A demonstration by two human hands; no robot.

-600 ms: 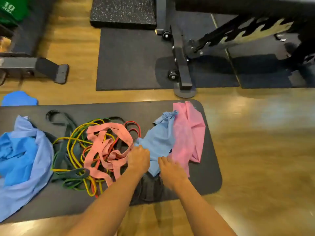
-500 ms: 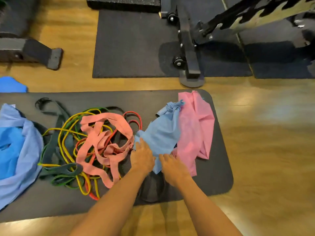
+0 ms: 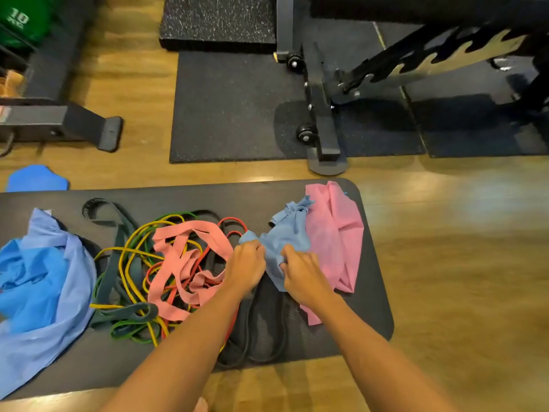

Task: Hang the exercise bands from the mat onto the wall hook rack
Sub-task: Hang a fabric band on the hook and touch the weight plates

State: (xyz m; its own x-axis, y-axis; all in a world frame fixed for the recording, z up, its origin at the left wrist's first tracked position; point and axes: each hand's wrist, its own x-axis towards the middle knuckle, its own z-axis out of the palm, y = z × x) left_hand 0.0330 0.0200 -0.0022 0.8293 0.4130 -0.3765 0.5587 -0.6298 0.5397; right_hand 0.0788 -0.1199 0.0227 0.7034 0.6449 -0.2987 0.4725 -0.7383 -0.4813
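Both hands have closed on the light blue band since half a second ago, when they lay flatter on it, and the cloth between them has bunched up. At the far left of the dark mat [image 3: 208, 194] lies a heap of blue sheet bands [image 3: 38, 289], a bright blue one over a paler one. Next comes a tangle of loop bands [image 3: 127, 272] in dark green, yellow, bright green and red, with a salmon flat band [image 3: 184, 263] looped over its right part. Past that, the left forearm reaches in from the lower edge and the left hand [image 3: 245, 270] sits knuckles up, its fingers curled into the left edge of the light blue band [image 3: 289, 233]. That band is a thin, crumpled sheet with a knotted or twisted end pointing away from the person; it lies on the right half of the mat, squeezed into a fold between the two hands. The right hand [image 3: 303, 275] comes in at a slant from the lower right, its fingers curled and pinching the band's near right edge, just beside the left hand. Under both wrists lie black loop bands [image 3: 264, 331], running to the mat's near edge. To the right, a pink sheet band [image 3: 335, 233] lies flat and creased, partly under the blue one. Beyond the mat, on the wood floor [image 3: 460, 263], stand black gym equipment frames on rubber tiles.
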